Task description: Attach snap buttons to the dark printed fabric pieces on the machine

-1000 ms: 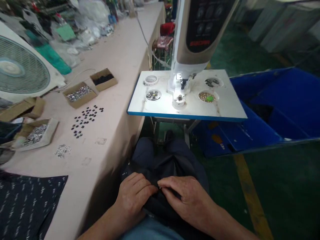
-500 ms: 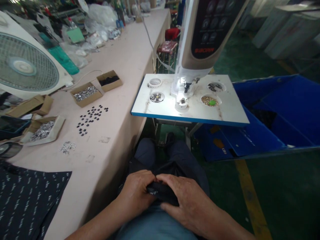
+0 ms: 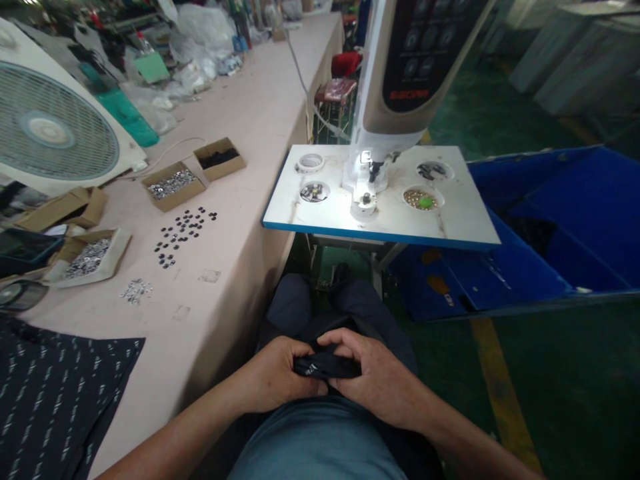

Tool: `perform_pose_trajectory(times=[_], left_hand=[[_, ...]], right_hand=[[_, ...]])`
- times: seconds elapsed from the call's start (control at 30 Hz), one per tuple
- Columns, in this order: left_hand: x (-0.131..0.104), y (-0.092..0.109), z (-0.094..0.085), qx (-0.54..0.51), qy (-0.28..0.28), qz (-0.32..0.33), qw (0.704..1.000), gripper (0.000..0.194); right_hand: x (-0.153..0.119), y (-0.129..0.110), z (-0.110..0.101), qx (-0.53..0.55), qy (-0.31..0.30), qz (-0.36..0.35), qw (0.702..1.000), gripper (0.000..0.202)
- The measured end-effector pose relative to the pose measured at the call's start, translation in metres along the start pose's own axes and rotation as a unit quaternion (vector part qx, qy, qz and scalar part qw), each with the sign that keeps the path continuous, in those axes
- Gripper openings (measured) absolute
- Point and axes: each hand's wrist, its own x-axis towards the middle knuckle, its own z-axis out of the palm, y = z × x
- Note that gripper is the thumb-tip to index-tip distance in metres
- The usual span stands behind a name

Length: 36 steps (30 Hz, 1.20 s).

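Observation:
Black fabric with small white print (image 3: 320,366) is bunched over my lap, its full shape hidden by my hands and the dark clothing beneath. My left hand (image 3: 277,375) grips its left end, thumb on the near side. On the right end, my right hand (image 3: 367,377) is closed with curled fingers on the far side and the thumb below. Ahead of my knees stands a snap-fastening machine (image 3: 364,203) on a white table plate (image 3: 325,225). Round wells in the plate hold metal parts (image 3: 315,193) and gold pieces (image 3: 420,199) with a green item among them.
Left is a long table (image 3: 240,220) with loose black caps (image 3: 177,237), silver rings (image 3: 136,291), small cardboard boxes (image 3: 173,187) of fasteners, printed black cloth (image 3: 55,400) and a fan (image 3: 50,133). A blue bin (image 3: 525,293) stands at right.
Both hands have shifted slightly on the fabric; the right fingers have curled in more, and a stretch of black cloth with white print shows more plainly between the hands.

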Motion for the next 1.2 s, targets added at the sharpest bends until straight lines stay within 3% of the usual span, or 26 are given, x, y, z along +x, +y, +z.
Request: perform_pose_trajectory(times=[0.5,0.83,1.2], left_hand=[[0.002,-0.001,-0.003,-0.067,-0.03,-0.04,0.997,0.025],[0.005,-0.006,0.011,-0.09,0.03,-0.063,0.993,0.028],[0.007,-0.013,0.013,-0.096,0.037,-0.067,0.992,0.026]], right_hand=[[0.005,0.005,0.001,0.144,-0.027,0.062,0.987,0.05],[0.003,0.008,0.003,0.076,0.021,0.033,0.996,0.049],[0.003,0.015,0.008,0.083,0.042,0.005,0.996,0.044]])
